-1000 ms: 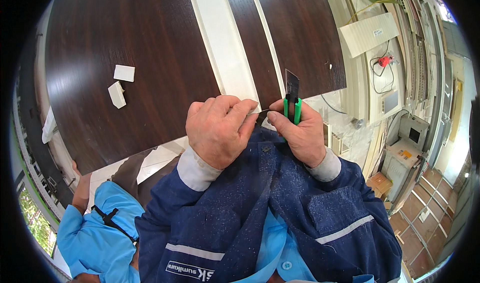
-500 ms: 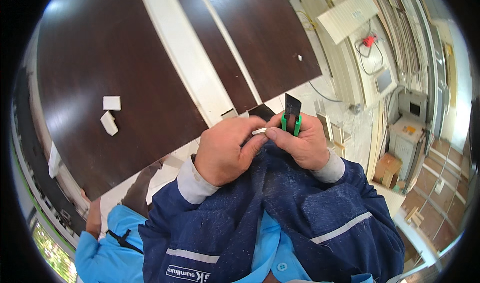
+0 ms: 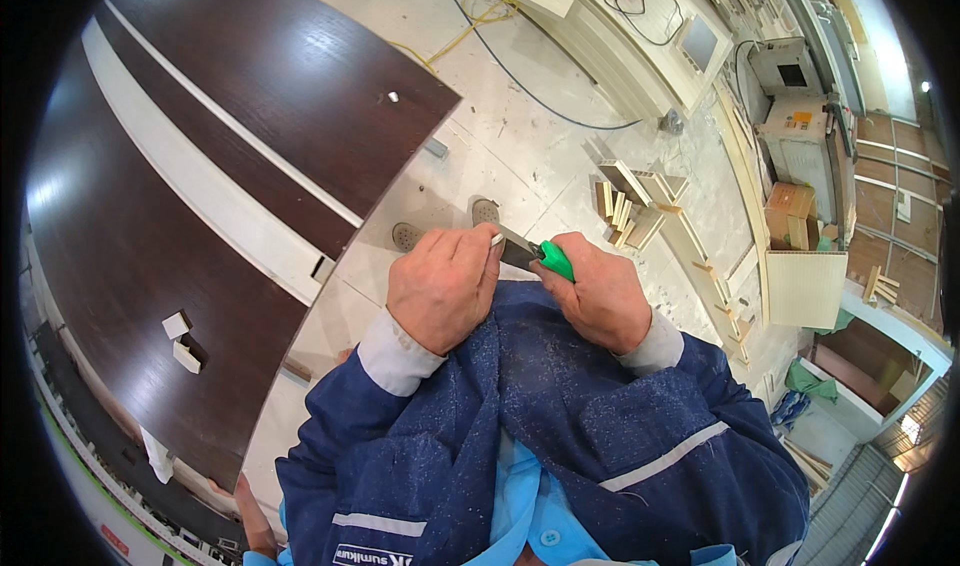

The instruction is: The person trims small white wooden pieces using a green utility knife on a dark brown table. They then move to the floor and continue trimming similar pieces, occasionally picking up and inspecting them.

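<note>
In front of my chest, my left hand (image 3: 441,288) pinches a small white piece (image 3: 497,239), of which only the end shows past the fingertips. My right hand (image 3: 606,291) is wrapped round the green handle of a cutter knife (image 3: 556,260). Its wide grey blade points left, toward the white piece; I cannot tell whether the two touch. Left of my hands is a dark brown panel (image 3: 250,366), with two white blocks (image 3: 180,341) lying on it and a long white strip (image 3: 200,188) running across.
A small white bit (image 3: 392,97) lies near the panel's right corner. Wood offcuts (image 3: 630,206) are on the floor to the right, near a cardboard box (image 3: 790,216). Cables (image 3: 540,96) cross the floor ahead. At the lower left, another person's arm (image 3: 256,516) reaches the panel's edge.
My view has turned right, so the panel sits further left. The knife has swung from blade-up to pointing left at the white piece. My right hand now grips its handle more fully.
</note>
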A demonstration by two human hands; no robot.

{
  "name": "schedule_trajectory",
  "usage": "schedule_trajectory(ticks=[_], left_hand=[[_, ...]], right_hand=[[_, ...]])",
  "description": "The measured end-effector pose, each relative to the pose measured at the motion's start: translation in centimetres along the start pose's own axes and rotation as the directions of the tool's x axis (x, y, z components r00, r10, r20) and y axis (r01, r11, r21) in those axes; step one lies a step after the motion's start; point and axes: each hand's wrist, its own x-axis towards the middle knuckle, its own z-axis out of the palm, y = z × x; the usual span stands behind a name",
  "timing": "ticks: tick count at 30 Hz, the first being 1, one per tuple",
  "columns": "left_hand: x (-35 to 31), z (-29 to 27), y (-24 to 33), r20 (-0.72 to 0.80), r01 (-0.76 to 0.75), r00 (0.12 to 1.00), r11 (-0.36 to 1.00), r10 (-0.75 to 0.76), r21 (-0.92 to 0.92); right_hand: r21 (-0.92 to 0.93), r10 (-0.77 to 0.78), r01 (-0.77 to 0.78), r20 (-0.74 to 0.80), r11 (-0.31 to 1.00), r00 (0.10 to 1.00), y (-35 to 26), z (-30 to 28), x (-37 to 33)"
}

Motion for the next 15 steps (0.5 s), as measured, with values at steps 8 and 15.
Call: schedule_trajectory(ticks=[8,15], left_hand=[[2.2,4.1,4.2,0.114,-0.030,0.993,0.997,0.021,0.078],[3.4,6.6,7.0,0.078,-0.041,0.996,0.999,0.041,-0.001]], right_hand=[[-0.029,-0.140,0.138,-0.105,0.990,0.985,6.0,-2.1,-1.2],[0.017,-0.144,0.145,-0.061,0.989,0.988,10.6,-3.3,-2.6]])
